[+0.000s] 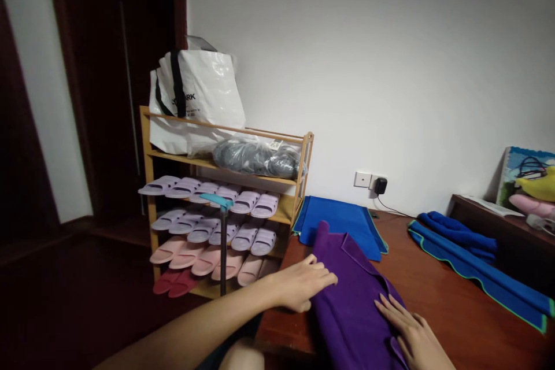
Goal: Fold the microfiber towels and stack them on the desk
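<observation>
A purple cloth (351, 295), folded lengthwise, lies on the reddish-brown wooden table (433, 289) and runs toward me. At its left edge, my left hand (306, 283) is closed with curled fingers on the fabric. My right hand (410, 326) rests on the right side of the cloth, its fingers stretched out and lying flat. The far end of the purple cloth overlaps a blue cloth (340, 219) with green edging, spread by the wall.
Right of the hands lie a folded blue cloth (477, 272) and a bunched blue cloth (459, 234). A shoe rack (299, 185) with slippers (245, 202) and a white bag (208, 87) stands left of the table. A black plug (380, 185) sits in the wall socket.
</observation>
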Available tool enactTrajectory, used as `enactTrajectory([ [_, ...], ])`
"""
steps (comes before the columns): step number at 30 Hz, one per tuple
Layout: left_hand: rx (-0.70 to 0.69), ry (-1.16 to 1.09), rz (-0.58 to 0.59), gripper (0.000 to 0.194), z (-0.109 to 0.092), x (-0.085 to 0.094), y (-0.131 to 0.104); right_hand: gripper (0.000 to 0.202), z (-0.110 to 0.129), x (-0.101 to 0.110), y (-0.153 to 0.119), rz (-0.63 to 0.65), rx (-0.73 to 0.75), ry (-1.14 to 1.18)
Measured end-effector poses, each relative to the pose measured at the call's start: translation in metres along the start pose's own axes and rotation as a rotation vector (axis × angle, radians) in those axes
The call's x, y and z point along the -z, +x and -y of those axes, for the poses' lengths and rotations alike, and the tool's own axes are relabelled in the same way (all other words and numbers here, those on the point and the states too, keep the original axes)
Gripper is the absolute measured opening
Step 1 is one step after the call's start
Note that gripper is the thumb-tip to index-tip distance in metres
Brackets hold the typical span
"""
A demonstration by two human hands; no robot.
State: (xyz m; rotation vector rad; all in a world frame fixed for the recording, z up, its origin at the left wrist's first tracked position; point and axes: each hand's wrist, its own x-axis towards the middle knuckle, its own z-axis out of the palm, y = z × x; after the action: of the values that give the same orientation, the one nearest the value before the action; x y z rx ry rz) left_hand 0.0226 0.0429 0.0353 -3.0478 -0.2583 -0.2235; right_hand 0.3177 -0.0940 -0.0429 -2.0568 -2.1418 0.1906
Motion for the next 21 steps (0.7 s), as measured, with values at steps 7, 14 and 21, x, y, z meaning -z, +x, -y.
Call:
enactTrajectory([
  [7,0.108,0.007,-0.007,0.020,-0.007,0.018,-0.044,0.052,-0.018,-0.016,0.001,-0.112,0.039,0.032],
  [14,0.097,-0.054,0.107,0.041,-0.021,0.013,-0.022,0.048,-0.044,-0.016,-0.009,-0.204,0.005,0.072],
  [21,0.019,-0.156,0.156,0.033,-0.030,0.007,-0.021,0.046,-0.107,-0.012,-0.042,-0.282,-0.134,0.085],
])
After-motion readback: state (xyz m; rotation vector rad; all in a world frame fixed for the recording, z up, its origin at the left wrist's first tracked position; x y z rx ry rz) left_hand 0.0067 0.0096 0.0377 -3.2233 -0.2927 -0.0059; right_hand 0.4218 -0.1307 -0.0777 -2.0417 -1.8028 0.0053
